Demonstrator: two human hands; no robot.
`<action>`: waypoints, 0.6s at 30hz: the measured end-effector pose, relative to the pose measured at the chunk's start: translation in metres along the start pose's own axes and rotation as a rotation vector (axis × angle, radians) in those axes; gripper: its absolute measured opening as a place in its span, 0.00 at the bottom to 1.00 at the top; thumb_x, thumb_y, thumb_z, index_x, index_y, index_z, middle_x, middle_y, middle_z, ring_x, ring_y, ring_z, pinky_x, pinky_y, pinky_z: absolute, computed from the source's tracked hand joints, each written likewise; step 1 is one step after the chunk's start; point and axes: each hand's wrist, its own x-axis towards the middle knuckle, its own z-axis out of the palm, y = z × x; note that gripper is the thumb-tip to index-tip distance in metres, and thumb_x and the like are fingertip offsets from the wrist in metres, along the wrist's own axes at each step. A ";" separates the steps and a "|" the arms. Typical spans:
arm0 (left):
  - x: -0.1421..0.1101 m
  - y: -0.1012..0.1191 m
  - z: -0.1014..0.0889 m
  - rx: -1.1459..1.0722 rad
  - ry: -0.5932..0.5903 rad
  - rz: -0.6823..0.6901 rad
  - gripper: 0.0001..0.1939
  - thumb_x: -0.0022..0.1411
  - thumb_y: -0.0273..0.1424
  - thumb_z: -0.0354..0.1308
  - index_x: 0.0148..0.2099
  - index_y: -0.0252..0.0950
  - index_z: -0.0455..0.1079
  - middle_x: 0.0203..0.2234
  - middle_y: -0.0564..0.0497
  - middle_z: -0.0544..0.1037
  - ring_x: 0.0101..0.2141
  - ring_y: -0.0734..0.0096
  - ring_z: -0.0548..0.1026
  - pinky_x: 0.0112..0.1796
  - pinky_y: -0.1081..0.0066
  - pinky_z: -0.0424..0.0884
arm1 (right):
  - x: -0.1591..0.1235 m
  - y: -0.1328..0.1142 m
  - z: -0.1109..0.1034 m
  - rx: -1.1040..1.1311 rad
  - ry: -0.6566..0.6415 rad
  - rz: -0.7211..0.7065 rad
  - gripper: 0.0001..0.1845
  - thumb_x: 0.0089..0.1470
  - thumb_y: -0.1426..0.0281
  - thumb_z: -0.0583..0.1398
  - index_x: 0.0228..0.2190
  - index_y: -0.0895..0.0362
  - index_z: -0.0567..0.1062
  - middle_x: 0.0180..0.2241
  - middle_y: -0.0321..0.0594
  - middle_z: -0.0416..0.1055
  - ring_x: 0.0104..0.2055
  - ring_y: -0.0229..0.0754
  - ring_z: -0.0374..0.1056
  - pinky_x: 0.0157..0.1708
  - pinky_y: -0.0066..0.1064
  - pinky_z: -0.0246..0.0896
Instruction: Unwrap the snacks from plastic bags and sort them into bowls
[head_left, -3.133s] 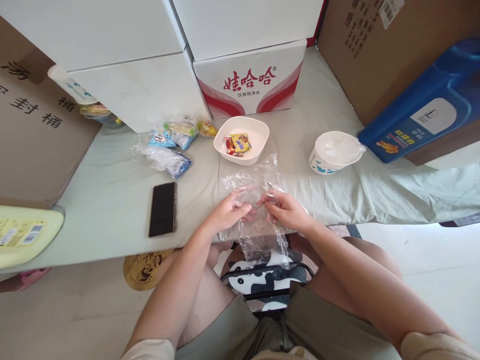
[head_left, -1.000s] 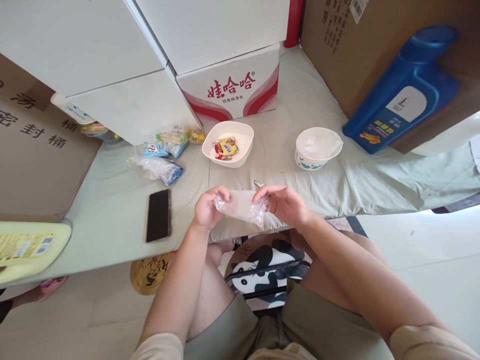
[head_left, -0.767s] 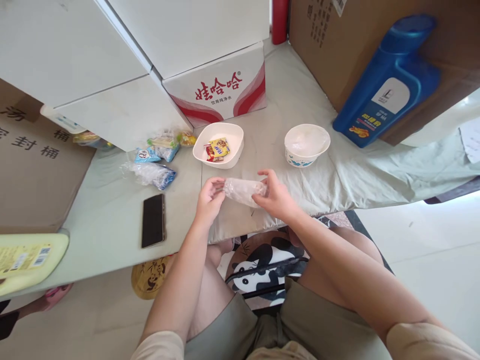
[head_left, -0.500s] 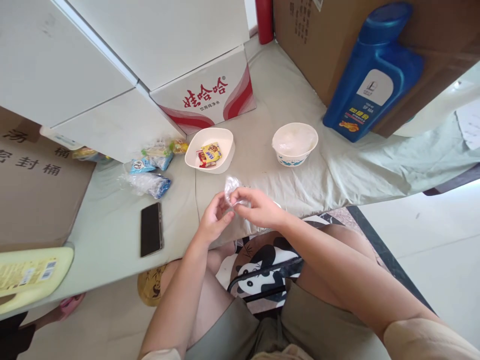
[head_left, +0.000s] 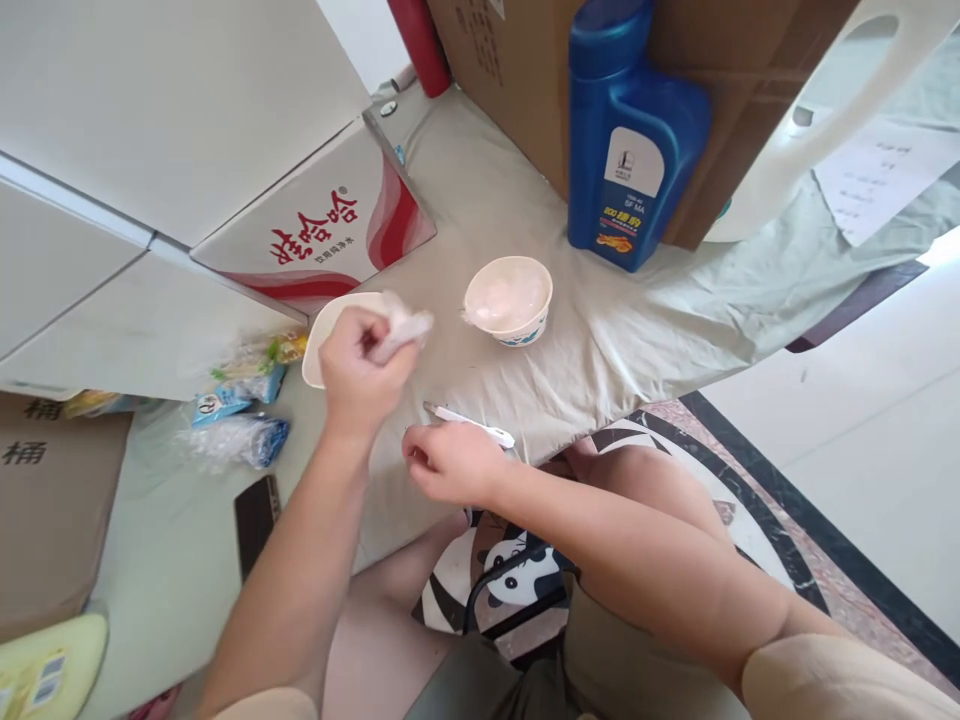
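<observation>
My left hand [head_left: 364, 375] is closed round a crumpled piece of clear plastic wrap [head_left: 401, 330], blurred by motion, raised in front of the white square bowl [head_left: 319, 350]. That hand and the wrap hide most of the bowl's inside. My right hand [head_left: 457, 462] is held low over the cloth near its front edge, fingers curled in; whatever they may hold is hidden. Just beyond it lies a slim white utility knife [head_left: 480, 422], partly covered by the hand. A round paper bowl [head_left: 525, 330] with clear plastic in it stands farther right.
Snack packets and plastic wrappers [head_left: 244, 435] lie at the left, with a black phone [head_left: 255, 520] partly behind my left forearm. At the back stand a red-and-white carton [head_left: 322, 245], a blue oil bottle [head_left: 630, 150] and a cardboard box [head_left: 517, 90].
My hands, together on the clear plastic before, are now apart. The left has gone up toward the square bowl with the plastic; the right is lower. The view has shifted right.
</observation>
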 end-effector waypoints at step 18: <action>0.110 0.083 0.151 0.703 -1.559 -0.137 0.03 0.50 0.25 0.59 0.30 0.33 0.74 0.22 0.53 0.71 0.35 0.65 0.74 0.43 0.67 0.69 | 0.011 -0.002 -0.001 -0.224 -0.144 -0.064 0.13 0.61 0.68 0.50 0.40 0.55 0.74 0.41 0.43 0.79 0.38 0.48 0.76 0.30 0.36 0.67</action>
